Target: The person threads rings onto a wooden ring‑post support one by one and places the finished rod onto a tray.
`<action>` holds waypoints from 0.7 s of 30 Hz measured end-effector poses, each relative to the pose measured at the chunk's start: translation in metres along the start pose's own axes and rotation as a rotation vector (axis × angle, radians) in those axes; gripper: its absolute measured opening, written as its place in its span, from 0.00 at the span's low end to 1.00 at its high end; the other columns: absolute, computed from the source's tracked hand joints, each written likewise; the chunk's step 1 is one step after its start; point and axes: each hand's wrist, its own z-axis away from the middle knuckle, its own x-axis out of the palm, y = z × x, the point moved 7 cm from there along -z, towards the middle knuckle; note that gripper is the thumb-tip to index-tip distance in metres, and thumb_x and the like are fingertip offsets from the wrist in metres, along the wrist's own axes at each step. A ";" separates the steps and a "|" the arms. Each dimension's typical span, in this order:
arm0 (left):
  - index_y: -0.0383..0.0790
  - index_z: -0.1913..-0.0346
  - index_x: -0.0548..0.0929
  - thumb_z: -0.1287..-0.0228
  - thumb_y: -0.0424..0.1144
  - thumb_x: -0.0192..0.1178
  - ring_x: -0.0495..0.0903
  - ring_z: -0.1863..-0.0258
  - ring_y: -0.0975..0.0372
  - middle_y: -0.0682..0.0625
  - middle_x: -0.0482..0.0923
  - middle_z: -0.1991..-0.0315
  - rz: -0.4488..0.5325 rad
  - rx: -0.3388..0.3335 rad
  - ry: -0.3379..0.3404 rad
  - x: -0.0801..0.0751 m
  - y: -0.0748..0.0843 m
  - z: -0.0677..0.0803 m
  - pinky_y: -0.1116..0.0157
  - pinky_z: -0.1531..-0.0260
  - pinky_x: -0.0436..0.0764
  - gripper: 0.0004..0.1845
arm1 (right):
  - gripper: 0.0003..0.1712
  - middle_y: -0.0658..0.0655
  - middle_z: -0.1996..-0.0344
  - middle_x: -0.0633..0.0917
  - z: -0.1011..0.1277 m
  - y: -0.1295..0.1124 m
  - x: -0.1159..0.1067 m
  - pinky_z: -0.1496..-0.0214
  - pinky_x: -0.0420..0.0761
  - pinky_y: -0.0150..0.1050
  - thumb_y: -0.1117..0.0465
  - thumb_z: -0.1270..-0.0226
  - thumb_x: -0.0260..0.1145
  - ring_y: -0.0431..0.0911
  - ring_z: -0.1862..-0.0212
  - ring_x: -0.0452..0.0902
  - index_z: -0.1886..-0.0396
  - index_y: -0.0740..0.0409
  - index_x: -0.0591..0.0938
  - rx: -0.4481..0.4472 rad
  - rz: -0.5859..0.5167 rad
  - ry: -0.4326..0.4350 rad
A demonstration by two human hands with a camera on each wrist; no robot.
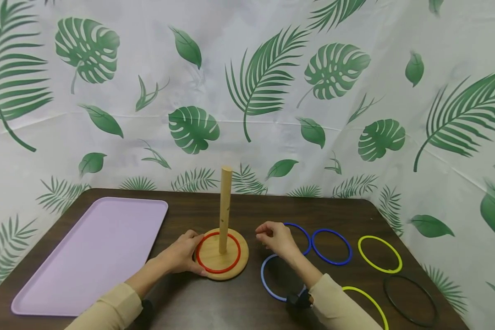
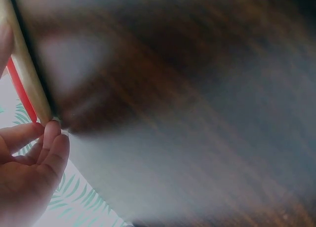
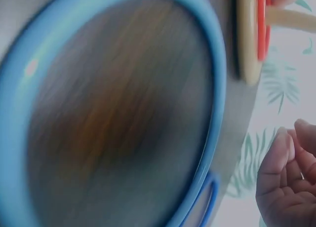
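A wooden ring-toss stand [image 1: 226,206] has a round base and an upright peg. A red ring [image 1: 238,261] lies flat on the base around the peg. My left hand [image 1: 184,255] grips the left side of the base, thumb at the front and fingers farther back, close by the red ring. In the left wrist view, bent fingertips [image 2: 53,131] meet the base's rim. My right hand [image 1: 278,238] hovers right of the stand, fingers loosely curled and holding nothing. Beneath its forearm lies a light blue ring [image 1: 264,278], which looms large in the right wrist view.
Two dark blue rings [image 1: 332,262] lie beyond and right of my right hand. Farther right are a yellow ring [image 1: 379,237], another yellow ring [image 1: 373,300] and a black ring [image 1: 410,318]. A lilac tray [image 1: 107,243] covers the table's left side. A leaf-patterned curtain [image 1: 247,91] hangs behind.
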 end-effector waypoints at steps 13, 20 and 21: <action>0.24 0.40 0.70 0.66 0.51 0.79 0.71 0.49 0.48 0.38 0.70 0.50 -0.005 -0.015 -0.015 -0.001 -0.001 -0.001 0.50 0.48 0.74 0.51 | 0.02 0.52 0.76 0.83 0.020 0.032 -0.036 0.72 0.75 0.30 0.69 0.43 0.67 0.39 0.74 0.75 0.69 0.62 0.83 0.010 0.109 -0.077; 0.23 0.40 0.70 0.67 0.51 0.79 0.71 0.48 0.47 0.37 0.70 0.49 0.006 -0.010 -0.012 -0.001 -0.001 0.000 0.50 0.47 0.73 0.52 | 0.04 0.49 0.78 0.81 0.024 0.034 -0.028 0.71 0.73 0.29 0.70 0.47 0.68 0.34 0.74 0.72 0.70 0.62 0.83 -0.130 0.188 -0.162; 0.23 0.40 0.70 0.67 0.51 0.79 0.71 0.48 0.47 0.37 0.70 0.49 0.007 -0.009 -0.012 -0.001 0.000 0.000 0.50 0.47 0.73 0.51 | 0.04 0.49 0.79 0.80 0.024 0.034 -0.026 0.72 0.73 0.29 0.70 0.48 0.69 0.33 0.75 0.71 0.71 0.62 0.83 -0.144 0.198 -0.169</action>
